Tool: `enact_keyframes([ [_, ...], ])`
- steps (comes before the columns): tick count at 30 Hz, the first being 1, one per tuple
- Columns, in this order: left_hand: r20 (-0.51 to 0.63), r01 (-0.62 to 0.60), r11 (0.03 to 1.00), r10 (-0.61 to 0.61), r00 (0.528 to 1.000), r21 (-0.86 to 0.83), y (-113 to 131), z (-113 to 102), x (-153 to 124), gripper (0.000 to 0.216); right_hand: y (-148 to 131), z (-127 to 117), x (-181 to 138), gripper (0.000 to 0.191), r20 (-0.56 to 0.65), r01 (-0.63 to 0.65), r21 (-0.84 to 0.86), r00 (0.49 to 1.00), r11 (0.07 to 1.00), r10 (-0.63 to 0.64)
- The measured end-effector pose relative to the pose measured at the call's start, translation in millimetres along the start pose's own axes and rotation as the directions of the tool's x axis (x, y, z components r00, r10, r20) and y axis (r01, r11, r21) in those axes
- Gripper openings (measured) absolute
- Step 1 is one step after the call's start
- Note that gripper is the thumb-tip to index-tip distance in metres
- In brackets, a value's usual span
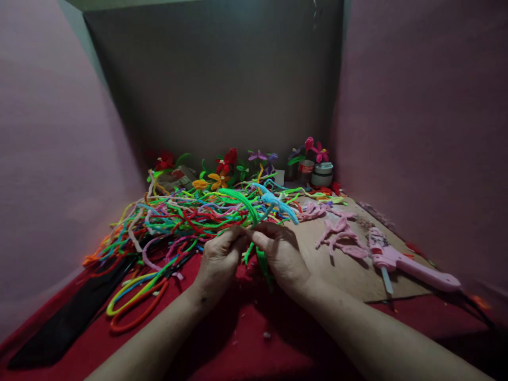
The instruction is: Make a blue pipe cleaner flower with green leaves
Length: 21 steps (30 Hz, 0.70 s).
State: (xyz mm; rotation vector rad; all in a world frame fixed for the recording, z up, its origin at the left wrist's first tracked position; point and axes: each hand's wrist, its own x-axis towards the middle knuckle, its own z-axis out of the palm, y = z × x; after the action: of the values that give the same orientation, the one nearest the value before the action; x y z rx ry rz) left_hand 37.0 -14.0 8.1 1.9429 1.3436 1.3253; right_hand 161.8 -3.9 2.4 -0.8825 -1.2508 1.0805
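A pipe-cleaner flower with blue petals is held up in front of me, its stem running down between my hands. My left hand is closed, thumb and fingers pinching the stem. Right beside it, nearly touching, my right hand also pinches the stem. A long green pipe-cleaner leaf arches up and left from the grip. More green pieces hang below, between the hands. The fingertips hide where the stem and leaf meet.
A heap of coloured pipe cleaners spreads behind my hands. Cardboard on the right carries pink pipe-cleaner flowers and a pink glue gun. Looped yellow and red handles lie left, near a black strip. Finished flowers stand behind.
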Motion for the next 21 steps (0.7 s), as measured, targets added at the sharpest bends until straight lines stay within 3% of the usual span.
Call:
enact_keyframes([
  [7, 0.064, 0.238, 0.88, -0.232, 0.971, -0.41, 6.5, 0.2, 2.2, 0.014, -5.1, -1.7, -4.6, 0.015, 0.062, 0.033, 0.052, 0.997, 0.998, -0.036],
  [11, 0.097, 0.289, 0.819, -0.279, 0.955, -0.496, 8.4, -1.4, 2.7, 0.017, -4.0, -3.9, -4.7, 0.015, 0.079, 0.062, 0.042, 0.995, 0.997, -0.065],
  [13, 0.126, 0.303, 0.802, -0.279, 0.952, -0.515, 8.6, -2.8, 3.2, 0.018, -1.5, -3.4, -2.9, 0.016, 0.13, 0.048, 0.117, 0.99, 0.992, -0.063],
  [17, 0.204, 0.363, 0.747, -0.301, 0.932, -0.556, 8.2, -5.3, 3.8, 0.02, 4.3, 0.3, 2.0, 0.011, 0.164, -0.107, 0.381, 0.985, 0.918, 0.047],
  [21, 0.263, 0.406, 0.673, -0.309, 0.914, -0.619, 7.0, -6.6, 3.8, 0.019, 7.0, 0.5, 4.9, 0.016, 0.189, -0.264, 0.508, 0.963, 0.82, 0.193],
])
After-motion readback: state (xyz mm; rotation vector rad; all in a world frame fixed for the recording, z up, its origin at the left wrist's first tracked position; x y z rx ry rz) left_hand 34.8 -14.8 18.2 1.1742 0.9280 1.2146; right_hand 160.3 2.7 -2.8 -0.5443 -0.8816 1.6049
